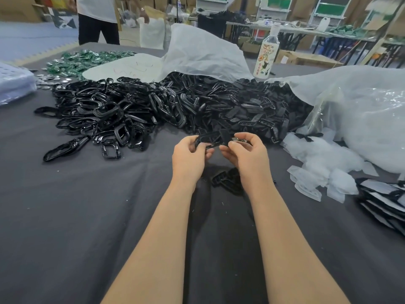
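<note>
Over the grey cloth table [87, 216], my left hand [189, 156] grips a glossy black oval plastic frame [209, 138] by its left end. My right hand [248, 151] pinches the frame's right end together with a small black piece; a bit of shiny metal shows between its fingers. Behind my hands lies a big heap of glossy black frames [105, 110] on the left and a heap of matt black slotted inserts [245, 106] on the right. A few black parts [228, 178] lie on the cloth just under my right wrist.
Clear plastic bags [359, 115] spill over the right side, with small clear pouches [317, 172] and stacked packed items [385, 202] near the right edge. A bottle [266, 52] stands behind the heap. Green circuit boards [85, 60] and silver discs [48, 79] lie far left. A person [98, 20] stands beyond the table.
</note>
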Action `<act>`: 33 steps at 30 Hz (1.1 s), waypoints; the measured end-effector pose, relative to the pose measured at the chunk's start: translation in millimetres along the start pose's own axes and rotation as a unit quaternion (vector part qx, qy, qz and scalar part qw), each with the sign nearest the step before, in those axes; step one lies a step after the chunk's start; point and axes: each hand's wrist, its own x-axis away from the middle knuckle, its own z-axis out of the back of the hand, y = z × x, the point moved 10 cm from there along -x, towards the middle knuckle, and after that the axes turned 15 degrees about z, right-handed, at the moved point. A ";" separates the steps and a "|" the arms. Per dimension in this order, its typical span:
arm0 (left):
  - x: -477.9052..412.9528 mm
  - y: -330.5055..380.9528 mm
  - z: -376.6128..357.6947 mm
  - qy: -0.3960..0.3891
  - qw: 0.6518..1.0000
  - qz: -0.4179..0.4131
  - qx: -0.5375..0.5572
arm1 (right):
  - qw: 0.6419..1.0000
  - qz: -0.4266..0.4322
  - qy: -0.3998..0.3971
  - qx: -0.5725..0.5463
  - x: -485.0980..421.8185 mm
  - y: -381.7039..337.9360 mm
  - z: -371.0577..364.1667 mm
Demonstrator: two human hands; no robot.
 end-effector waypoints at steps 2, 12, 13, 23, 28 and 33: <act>0.5 0.1 -0.3 -0.002 1.000 0.002 0.003 | 0.999 -0.022 -0.005 -0.039 0.6 2.4 -2.7; 1.8 1.2 -2.4 0.000 1.000 -0.006 -0.015 | 1.000 -0.029 -0.010 0.000 0.5 8.2 -1.0; 2.1 1.3 -2.5 0.001 1.000 -0.007 -0.014 | 1.000 -0.026 -0.009 0.000 -0.1 8.6 -0.4; -0.4 -0.2 -4.5 0.000 0.999 -0.009 -0.032 | 1.000 -0.003 -0.022 0.002 -1.6 6.2 -2.5; 0.6 0.9 -4.7 0.004 1.000 -0.008 -0.026 | 1.000 -0.006 -0.005 -0.013 -1.2 2.2 0.5; 4.1 4.3 -3.5 0.004 1.000 -0.012 -0.016 | 0.998 -0.033 0.006 -0.046 -0.9 1.8 1.1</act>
